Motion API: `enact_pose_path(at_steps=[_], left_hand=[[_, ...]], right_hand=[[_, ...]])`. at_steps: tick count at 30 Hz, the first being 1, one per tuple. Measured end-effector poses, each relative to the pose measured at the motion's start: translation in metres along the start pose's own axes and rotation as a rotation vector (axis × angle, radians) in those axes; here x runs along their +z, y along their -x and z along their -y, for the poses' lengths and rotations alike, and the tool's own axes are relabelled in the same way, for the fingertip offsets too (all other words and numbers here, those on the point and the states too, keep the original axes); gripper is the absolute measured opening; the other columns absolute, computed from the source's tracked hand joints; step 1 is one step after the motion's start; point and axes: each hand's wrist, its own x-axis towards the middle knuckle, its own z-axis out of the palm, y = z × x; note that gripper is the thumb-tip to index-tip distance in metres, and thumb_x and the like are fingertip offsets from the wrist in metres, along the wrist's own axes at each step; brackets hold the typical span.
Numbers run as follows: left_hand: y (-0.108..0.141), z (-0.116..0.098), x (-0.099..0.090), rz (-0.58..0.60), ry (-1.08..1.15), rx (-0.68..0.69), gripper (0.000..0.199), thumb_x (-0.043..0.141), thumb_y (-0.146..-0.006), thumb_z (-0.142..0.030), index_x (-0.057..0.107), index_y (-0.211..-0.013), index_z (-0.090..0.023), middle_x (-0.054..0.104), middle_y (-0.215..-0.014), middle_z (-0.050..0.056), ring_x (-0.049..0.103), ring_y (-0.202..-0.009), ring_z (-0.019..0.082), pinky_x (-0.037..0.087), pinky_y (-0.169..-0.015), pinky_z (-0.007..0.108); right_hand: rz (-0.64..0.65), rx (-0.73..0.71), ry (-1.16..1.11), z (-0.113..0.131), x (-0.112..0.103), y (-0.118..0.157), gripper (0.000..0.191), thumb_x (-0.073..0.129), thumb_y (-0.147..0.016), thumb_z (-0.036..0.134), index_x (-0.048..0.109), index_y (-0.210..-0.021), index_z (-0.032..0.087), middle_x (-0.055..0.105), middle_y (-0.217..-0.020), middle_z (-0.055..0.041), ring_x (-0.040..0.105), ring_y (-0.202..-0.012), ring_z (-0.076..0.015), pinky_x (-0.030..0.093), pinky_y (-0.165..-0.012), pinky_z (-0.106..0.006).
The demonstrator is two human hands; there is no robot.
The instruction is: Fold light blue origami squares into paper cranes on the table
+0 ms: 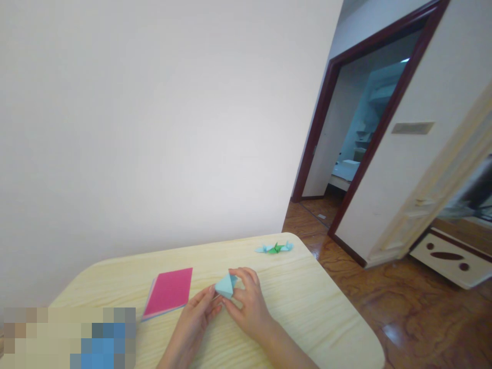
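A small piece of light blue origami paper, folded into a pointed shape, is held up over the table between both hands. My left hand pinches its left corner between thumb and fingers. On the other side, my right hand grips the right edge, its fingers curled around the paper. To the left lies a stack of square paper, pink on top with paler sheets showing at its edges. Several small folded paper figures, green and light blue, sit in a row near the far right corner.
The pale wooden table has rounded corners and stands against a white wall. A dark red door frame opens onto another room at right. A low cabinet stands on the brown floor. Blurred blocks cover the lower left corner.
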Motion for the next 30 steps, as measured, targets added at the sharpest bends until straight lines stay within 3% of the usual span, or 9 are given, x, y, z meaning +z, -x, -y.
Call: enact_pose_path(at_steps=[6,13,17,25,30], left_hand=[[-0.002,0.002,-0.003,0.036,-0.008,0.021,0.039,0.084,-0.050,-0.030,0.072,-0.084,-0.016,0.074,-0.085,0.003,0.066,-0.075,0.014,0.053,-0.066,0.018],[-0.003,0.000,-0.001,-0.008,0.004,0.027,0.036,0.085,-0.047,-0.032,0.072,-0.078,-0.017,0.074,-0.081,0.002,0.066,-0.073,0.013,0.052,-0.063,0.018],[-0.004,0.001,-0.002,-0.030,0.004,0.051,0.036,0.084,-0.047,-0.034,0.072,-0.076,-0.017,0.074,-0.078,0.003,0.066,-0.072,0.014,0.051,-0.061,0.018],[-0.002,0.002,0.000,-0.090,-0.059,0.121,0.038,0.083,-0.046,-0.038,0.071,-0.075,-0.017,0.073,-0.077,0.003,0.065,-0.072,0.015,0.050,-0.063,0.020],[0.001,0.001,0.004,-0.103,-0.134,0.166,0.039,0.081,-0.049,-0.042,0.071,-0.076,-0.017,0.073,-0.082,0.004,0.065,-0.080,0.017,0.050,-0.068,0.022]], right_hand=[[0.022,0.020,0.013,-0.002,0.000,0.001,0.020,0.061,-0.070,0.008,0.068,-0.080,0.024,0.045,-0.125,-0.0038,0.035,-0.113,-0.0261,0.032,-0.096,-0.042],[-0.044,0.076,-0.102,-0.001,0.001,0.000,0.017,0.065,-0.073,0.018,0.065,-0.089,0.025,0.049,-0.116,-0.0057,0.039,-0.110,-0.0238,0.033,-0.095,-0.040],[-0.086,0.130,-0.201,0.000,0.003,0.000,0.009,0.065,-0.072,0.017,0.062,-0.078,0.022,0.051,-0.111,-0.0055,0.044,-0.107,-0.0224,0.035,-0.093,-0.039],[-0.178,0.286,-0.415,-0.003,0.011,0.000,0.033,0.064,-0.069,0.016,0.051,-0.099,0.021,0.056,-0.099,-0.0048,0.053,-0.094,-0.0193,0.042,-0.084,-0.032],[-0.166,0.374,-0.582,-0.006,0.010,0.000,0.015,0.052,-0.082,0.027,0.053,-0.095,0.018,0.060,-0.089,-0.0043,0.058,-0.085,-0.0169,0.046,-0.079,-0.030]])
